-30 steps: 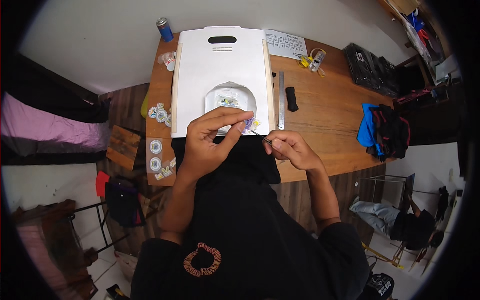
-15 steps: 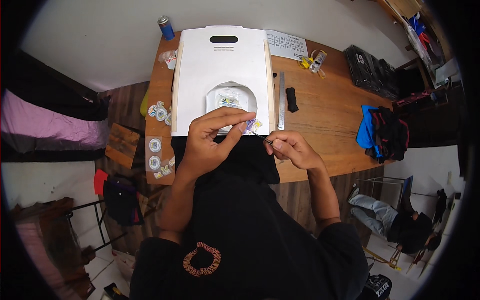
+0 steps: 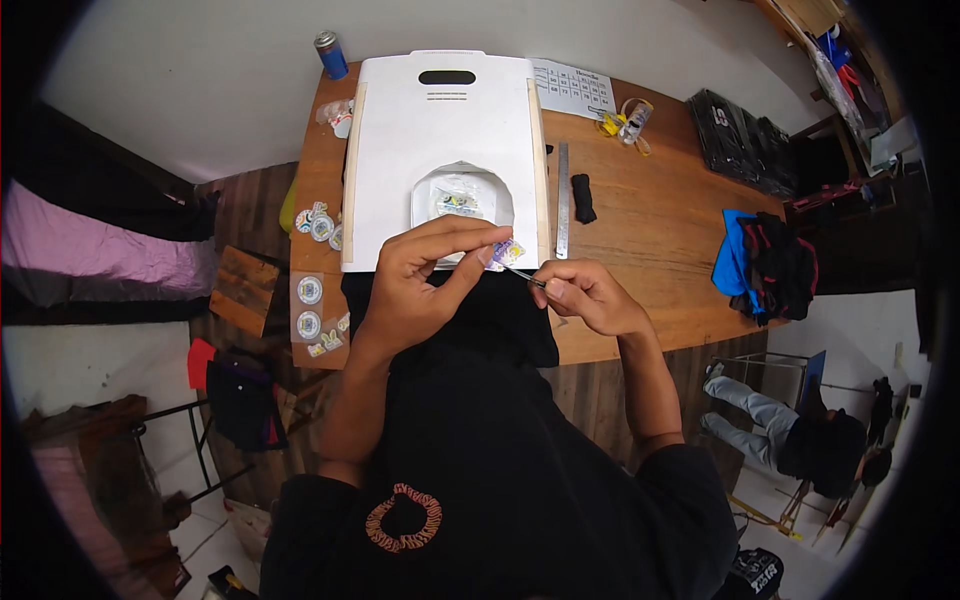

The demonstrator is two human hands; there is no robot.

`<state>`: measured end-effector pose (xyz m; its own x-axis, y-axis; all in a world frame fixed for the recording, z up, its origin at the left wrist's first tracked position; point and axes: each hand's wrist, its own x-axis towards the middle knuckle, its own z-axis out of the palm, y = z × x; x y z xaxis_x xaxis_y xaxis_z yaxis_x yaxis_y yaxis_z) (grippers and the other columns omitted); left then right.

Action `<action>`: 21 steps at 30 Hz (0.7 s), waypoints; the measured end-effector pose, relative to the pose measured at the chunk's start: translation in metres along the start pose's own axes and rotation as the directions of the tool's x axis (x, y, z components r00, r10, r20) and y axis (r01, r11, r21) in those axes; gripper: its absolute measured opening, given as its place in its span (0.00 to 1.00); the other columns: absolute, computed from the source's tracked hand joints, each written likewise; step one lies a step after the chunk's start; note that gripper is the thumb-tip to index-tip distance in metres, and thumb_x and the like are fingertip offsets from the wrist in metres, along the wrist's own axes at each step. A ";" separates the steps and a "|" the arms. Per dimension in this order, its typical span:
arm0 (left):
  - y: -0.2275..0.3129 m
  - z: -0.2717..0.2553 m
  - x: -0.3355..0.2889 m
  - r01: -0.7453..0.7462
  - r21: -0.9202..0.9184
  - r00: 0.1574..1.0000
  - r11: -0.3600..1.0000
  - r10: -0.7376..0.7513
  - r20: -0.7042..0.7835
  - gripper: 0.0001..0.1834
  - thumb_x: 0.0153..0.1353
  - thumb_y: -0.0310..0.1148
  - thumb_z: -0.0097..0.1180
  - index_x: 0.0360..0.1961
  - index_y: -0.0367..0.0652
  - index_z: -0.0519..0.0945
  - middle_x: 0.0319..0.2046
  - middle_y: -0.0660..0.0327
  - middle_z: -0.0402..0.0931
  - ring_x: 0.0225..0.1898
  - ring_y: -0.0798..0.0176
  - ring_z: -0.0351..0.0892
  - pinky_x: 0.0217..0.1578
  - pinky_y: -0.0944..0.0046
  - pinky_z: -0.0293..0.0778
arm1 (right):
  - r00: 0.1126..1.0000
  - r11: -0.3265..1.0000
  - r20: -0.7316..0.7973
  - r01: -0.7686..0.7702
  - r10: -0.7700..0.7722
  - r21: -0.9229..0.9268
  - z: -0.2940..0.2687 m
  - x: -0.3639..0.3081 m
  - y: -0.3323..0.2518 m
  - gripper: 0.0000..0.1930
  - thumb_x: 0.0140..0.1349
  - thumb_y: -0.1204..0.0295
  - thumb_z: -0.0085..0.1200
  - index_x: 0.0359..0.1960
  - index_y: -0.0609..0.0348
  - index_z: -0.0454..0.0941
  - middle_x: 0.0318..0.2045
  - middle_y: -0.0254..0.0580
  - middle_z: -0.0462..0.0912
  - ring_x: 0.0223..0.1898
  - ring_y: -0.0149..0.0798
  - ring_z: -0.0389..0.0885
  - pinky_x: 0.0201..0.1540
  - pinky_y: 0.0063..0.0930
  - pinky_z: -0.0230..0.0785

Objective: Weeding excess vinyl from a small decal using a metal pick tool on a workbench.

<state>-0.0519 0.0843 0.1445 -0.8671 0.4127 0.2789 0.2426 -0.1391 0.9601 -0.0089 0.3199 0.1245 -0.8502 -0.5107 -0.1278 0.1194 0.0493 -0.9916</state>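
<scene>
Between the thumb and fingers of my left hand [image 3: 422, 277] is a small printed sticker [image 3: 509, 251] in purple, yellow and white. My right hand [image 3: 592, 298] pinches a slim, tweezers-like metal tool [image 3: 524, 274], its tip against the sticker's lower edge. Both hands are over the near edge of a white board [image 3: 450, 130] with a slot handle and a cut-out. Inside the cut-out lies a clear plastic packet [image 3: 458, 200] with printed pieces, partly hidden behind my left hand. Black cloth [image 3: 450, 310] hangs below the board.
Round printed stickers [image 3: 310, 291] lie along the left of the wooden table [image 3: 640, 200]. A blue can [image 3: 331, 55], a steel ruler [image 3: 563, 200], a black roll [image 3: 583, 198], a printed chart [image 3: 572, 88] and folded clothes [image 3: 765, 265] surround the board. Another person [image 3: 800, 440] is at lower right.
My hands stay almost in place; the tool shifts slightly at the sticker's edge. The person at lower right has changed leg position.
</scene>
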 end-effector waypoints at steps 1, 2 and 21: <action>0.000 0.000 0.000 0.003 0.001 1.000 1.000 -0.003 0.000 0.12 0.60 0.17 0.54 0.45 0.32 0.82 0.41 0.51 0.80 0.44 0.64 0.80 0.45 0.71 0.76 | 1.000 1.000 0.017 -0.012 0.013 -0.007 -0.002 0.000 0.000 0.16 0.71 0.63 0.42 0.33 0.63 0.76 0.16 0.25 0.64 0.18 0.18 0.56 0.21 0.16 0.48; 0.000 0.000 0.000 0.004 0.001 1.000 1.000 -0.004 0.000 0.12 0.60 0.17 0.54 0.45 0.32 0.82 0.41 0.51 0.80 0.44 0.64 0.80 0.45 0.71 0.76 | 0.999 1.000 0.033 -0.025 0.025 -0.014 -0.003 0.000 -0.001 0.16 0.71 0.64 0.42 0.34 0.65 0.75 0.18 0.26 0.66 0.18 0.19 0.58 0.21 0.16 0.50; -0.006 -0.004 0.014 -0.006 0.042 1.000 0.999 0.006 -0.008 0.12 0.60 0.17 0.55 0.44 0.34 0.82 0.41 0.51 0.80 0.44 0.64 0.80 0.45 0.71 0.76 | 0.999 0.997 0.043 -0.024 0.028 -0.073 -0.019 0.012 0.003 0.15 0.71 0.64 0.44 0.36 0.64 0.76 0.24 0.29 0.72 0.21 0.18 0.60 0.23 0.15 0.52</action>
<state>-0.0672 0.0870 0.1427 -0.8689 0.4049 0.2848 0.2658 -0.1037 0.9584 -0.0287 0.3305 0.1196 -0.8239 -0.5454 -0.1541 0.1026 0.1240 -0.9870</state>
